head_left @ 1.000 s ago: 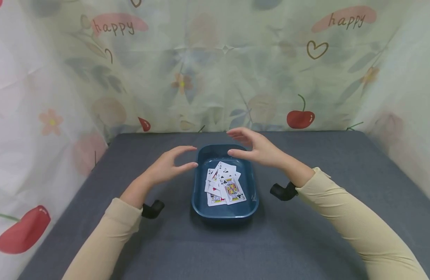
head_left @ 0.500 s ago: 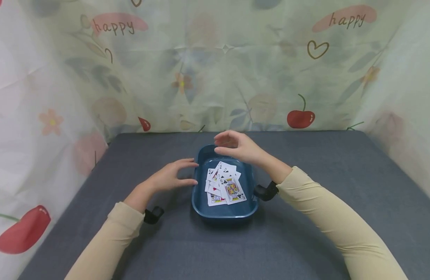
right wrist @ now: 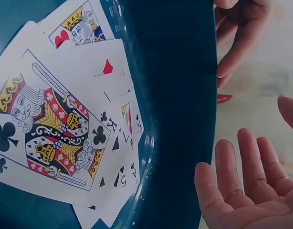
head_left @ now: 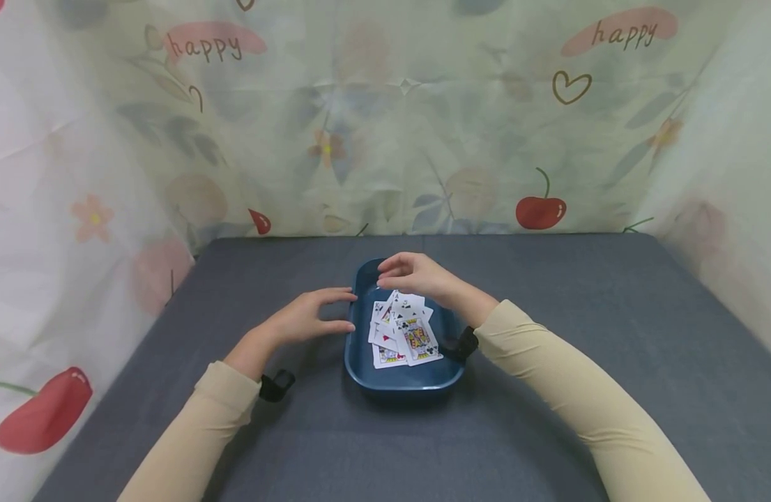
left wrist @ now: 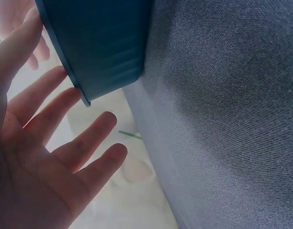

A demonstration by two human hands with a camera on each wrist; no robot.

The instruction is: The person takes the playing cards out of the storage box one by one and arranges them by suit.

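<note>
Several playing cards [head_left: 417, 340] lie overlapping, face up, inside a blue plastic tray [head_left: 398, 380]. The king of clubs [right wrist: 60, 129] is on top of the pile in the right wrist view. My left hand [head_left: 304, 317] is at the tray's left rim, its fingers spread and lightly bent. In the left wrist view, fingertips [left wrist: 75, 93] of that hand touch the rim or come very near it. My right hand [head_left: 423, 279] hovers over the far part of the tray, above the cards. Nothing lies between its fingers, which are loosely bent.
A dark grey cloth [head_left: 385, 446] covers the table under the tray. Behind it hangs a patterned curtain [head_left: 385, 139] printed with cherries and flowers, and similar curtains close off both sides. A black wrist mount [head_left: 463, 345] on my right arm overhangs the tray's right rim.
My right hand has moved left and down over the tray. My left hand has come a little nearer to the person and settled at the left rim. Cards and tray stay in place.
</note>
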